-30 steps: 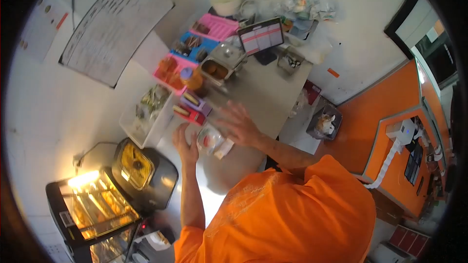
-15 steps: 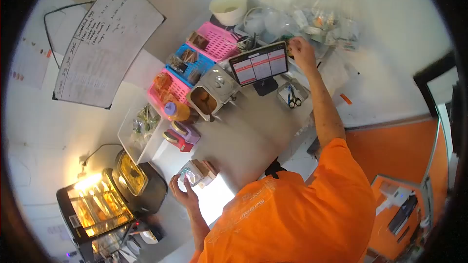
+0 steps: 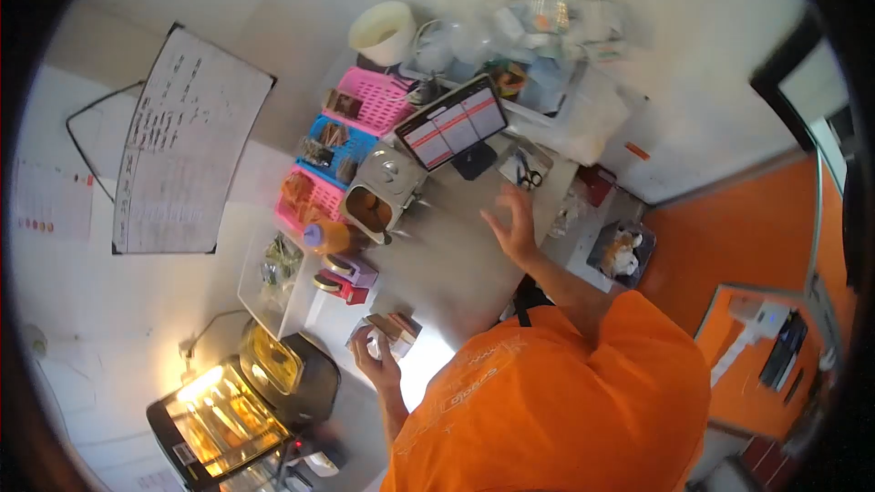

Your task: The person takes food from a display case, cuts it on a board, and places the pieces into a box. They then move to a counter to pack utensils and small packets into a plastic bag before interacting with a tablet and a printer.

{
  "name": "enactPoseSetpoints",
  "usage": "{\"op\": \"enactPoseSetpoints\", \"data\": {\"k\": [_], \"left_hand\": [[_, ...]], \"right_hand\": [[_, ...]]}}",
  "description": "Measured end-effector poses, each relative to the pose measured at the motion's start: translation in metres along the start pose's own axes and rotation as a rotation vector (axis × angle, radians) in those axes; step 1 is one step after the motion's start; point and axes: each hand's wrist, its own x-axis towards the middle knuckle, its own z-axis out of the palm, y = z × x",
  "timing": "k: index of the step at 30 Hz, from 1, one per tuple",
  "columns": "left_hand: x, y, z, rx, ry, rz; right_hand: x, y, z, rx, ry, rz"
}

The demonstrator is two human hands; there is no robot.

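Note:
My left hand (image 3: 378, 364) is at the near side of a small brown-and-white carton (image 3: 401, 333) on the counter. Its fingers are curled closed around a clear plastic-wrapped piece (image 3: 375, 343) in front of that carton; the exact contents are hard to make out. My right hand (image 3: 515, 226) hovers over the counter with its fingers apart and nothing in them. Just beyond it, scissors (image 3: 529, 176) lie in a small clear tray. A tablet (image 3: 454, 123) stands on a dark base behind them.
Pink basket (image 3: 383, 100), blue basket (image 3: 360, 139) and steel food container (image 3: 387, 169) line the back. A squeeze bottle (image 3: 326, 237) and tape dispensers (image 3: 349, 279) stand left of centre. A lit warming cabinet (image 3: 219, 419) is at lower left; a waste bin (image 3: 645, 260) is right.
My right hand has come back from the bags and tray behind the tablet to above the counter. My left hand has moved in closer over the plastic-wrapped piece. The view has shifted.

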Motion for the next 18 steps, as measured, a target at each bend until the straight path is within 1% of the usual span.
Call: {"op": "enactPoseSetpoints", "data": {"k": [1, 2, 3, 4, 6, 7, 8, 9, 10, 12, 15, 17, 18], "left_hand": [[0.005, 0.003, 0.002, -0.006, -0.035, 0.07], [0.005, 0.004, 0.004, -0.02, -0.074, 0.143], [0.001, -0.004, 0.007, -0.096, -0.122, 0.116], [-0.003, -0.003, 0.011, -0.143, -0.145, 0.122], [-0.013, 0.009, 0.025, -0.267, -0.238, 0.151], [-0.02, 0.019, 0.031, -0.33, -0.298, 0.224], [-0.026, 0.01, 0.042, -0.3, -0.391, 0.306], [-0.036, 0.01, 0.054, -0.349, -0.463, 0.346], [-0.049, 0.015, 0.065, -0.395, -0.532, 0.383], [-0.077, 0.041, 0.083, -0.493, -0.694, 0.53], [-0.115, 0.082, 0.094, -0.588, -0.863, 0.753], [-0.145, 0.13, 0.086, -0.627, -0.982, 0.827], [-0.162, 0.152, 0.085, -0.643, -1.04, 0.863]], "right_hand": [[-0.038, 0.003, -0.02, -0.094, -0.066, 0.04], [-0.081, 0.017, -0.037, -0.134, -0.125, 0.029], [-0.123, 0.028, -0.052, -0.181, -0.182, 0.027], [-0.155, 0.022, -0.067, -0.122, -0.232, 0.194], [-0.218, 0.006, -0.106, -0.005, -0.261, 0.541], [-0.25, -0.001, -0.124, 0.024, -0.273, 0.61], [-0.28, -0.005, -0.143, 0.056, -0.274, 0.675], [-0.316, 0.001, -0.164, -0.062, -0.413, 0.671], [-0.353, 0.001, -0.183, -0.14, -0.498, 0.795], [-0.422, -0.024, -0.226, -0.209, -0.493, 1.088], [-0.522, -0.057, -0.286, -0.102, -0.169, 1.425], [-0.596, -0.08, -0.321, -0.178, -0.08, 1.456], [-0.656, -0.066, -0.335, -0.115, -0.007, 1.48]]}}
